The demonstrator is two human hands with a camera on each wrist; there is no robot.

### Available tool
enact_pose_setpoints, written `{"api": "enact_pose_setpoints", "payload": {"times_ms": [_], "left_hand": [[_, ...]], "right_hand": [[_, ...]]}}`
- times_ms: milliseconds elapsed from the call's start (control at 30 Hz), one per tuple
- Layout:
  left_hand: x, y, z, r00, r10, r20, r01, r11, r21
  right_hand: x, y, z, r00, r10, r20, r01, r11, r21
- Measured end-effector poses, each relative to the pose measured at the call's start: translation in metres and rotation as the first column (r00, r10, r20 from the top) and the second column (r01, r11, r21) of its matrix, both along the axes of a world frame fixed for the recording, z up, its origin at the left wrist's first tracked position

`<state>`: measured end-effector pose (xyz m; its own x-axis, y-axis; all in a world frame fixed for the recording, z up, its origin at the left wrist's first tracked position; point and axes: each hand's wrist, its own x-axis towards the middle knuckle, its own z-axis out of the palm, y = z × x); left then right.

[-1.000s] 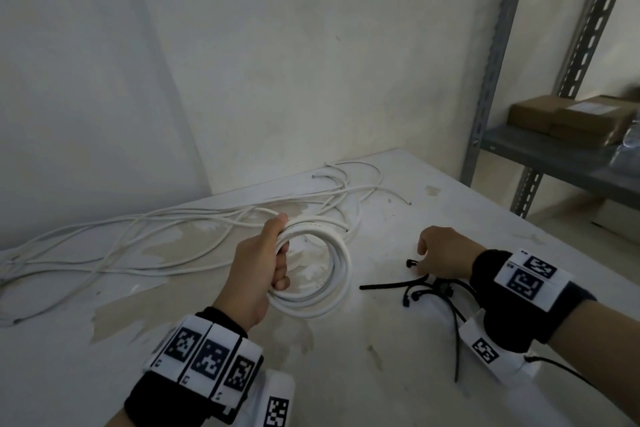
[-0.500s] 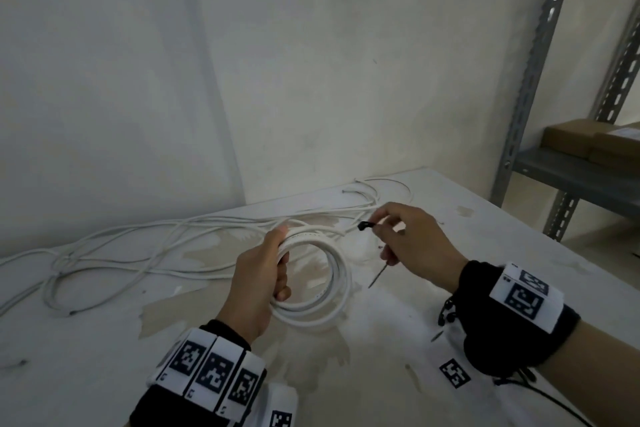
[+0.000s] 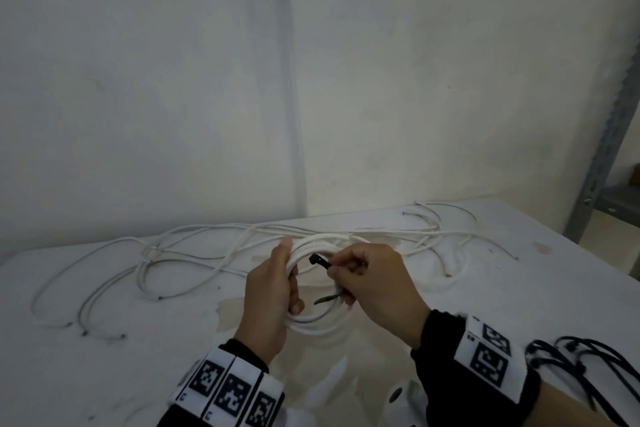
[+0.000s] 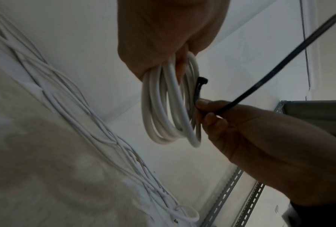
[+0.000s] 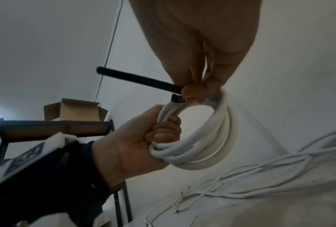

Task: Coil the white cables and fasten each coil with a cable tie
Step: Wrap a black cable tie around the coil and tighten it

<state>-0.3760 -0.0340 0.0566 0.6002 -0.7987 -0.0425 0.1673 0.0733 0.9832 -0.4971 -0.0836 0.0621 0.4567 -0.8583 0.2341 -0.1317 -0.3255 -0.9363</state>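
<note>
My left hand [image 3: 273,291] grips a coil of white cable [image 3: 320,246] held upright above the table, fingers curled round its left side [image 5: 159,130]. My right hand [image 3: 367,281] pinches a black cable tie [image 3: 320,261] near its head, right against the coil's inner edge. The tie's head [image 4: 202,80] lies on the coil [image 4: 163,107] and its long tail [image 4: 280,67] sticks out free. In the right wrist view the tie [image 5: 136,79] points away from the coil [image 5: 202,138].
Several loose white cables [image 3: 194,253] sprawl across the white table [image 3: 104,374] behind and to the left of the coil. A bunch of black cable ties [image 3: 581,364] lies at the right by my forearm. A metal shelf upright [image 3: 602,149] stands at the far right.
My right hand picked a tie from the bunch and brought it left to the coil. The left hand kept holding the coil, now lifted slightly.
</note>
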Motion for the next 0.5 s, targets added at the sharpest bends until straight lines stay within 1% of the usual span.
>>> {"api": "enact_pose_setpoints", "payload": {"times_ms": [133,233,333,500], "left_hand": [[0.009,0.010,-0.001,1.000,0.019,0.025,-0.018,1.000,-0.019],[0.009,0.012,-0.002,0.997,0.064,0.054,-0.062,0.997,-0.040],[0.006,0.011,-0.004,0.994,0.104,0.046,-0.100,0.992,-0.077],[0.005,0.015,-0.007,0.993,0.100,0.069,-0.090,0.987,-0.131]], "right_hand": [[0.015,0.007,0.001,0.999,-0.027,0.031,0.026,0.999,0.022],[0.023,0.010,0.002,0.997,-0.058,0.051,0.056,0.998,0.039],[0.029,0.012,0.005,0.993,-0.094,0.065,0.092,0.995,0.042],[0.027,0.013,0.005,0.993,-0.101,0.064,0.097,0.993,0.069]]}}
